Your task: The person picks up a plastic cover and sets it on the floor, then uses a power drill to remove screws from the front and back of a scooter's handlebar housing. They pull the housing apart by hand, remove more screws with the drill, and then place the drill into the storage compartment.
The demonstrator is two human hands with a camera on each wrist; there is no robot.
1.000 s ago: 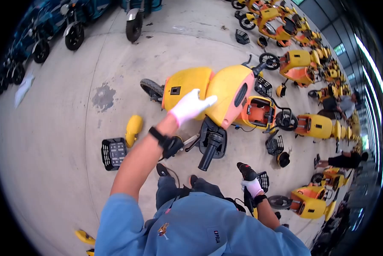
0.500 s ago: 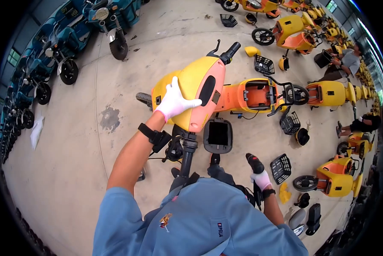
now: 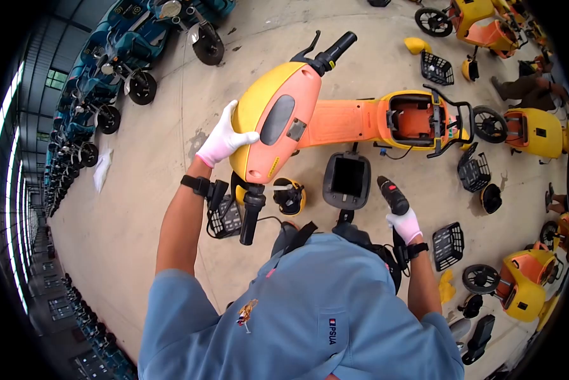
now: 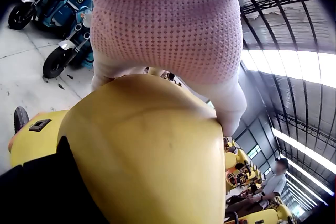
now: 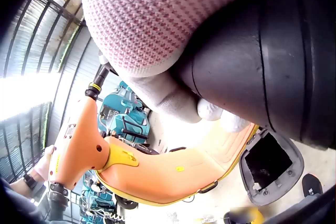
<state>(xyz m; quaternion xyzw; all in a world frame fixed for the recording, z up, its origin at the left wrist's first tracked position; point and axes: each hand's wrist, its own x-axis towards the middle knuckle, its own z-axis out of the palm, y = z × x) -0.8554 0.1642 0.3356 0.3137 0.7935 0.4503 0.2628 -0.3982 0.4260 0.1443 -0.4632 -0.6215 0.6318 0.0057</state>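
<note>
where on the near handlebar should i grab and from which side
Probably best to wrap a hand around the outer part of the black grip on the near handlebar, from the side facing the wearer. That part is a straight, slim cylinder, jutting clear of the front cover, with its free end toward the wearer.

This is a warehouse or workshop, with yellow scooters [image 3: 526, 285] and loose baskets [image 3: 448, 246] right of the orange footboard [image 3: 336, 121], teal vehicles [image 3: 132, 54] beyond its left.
</note>
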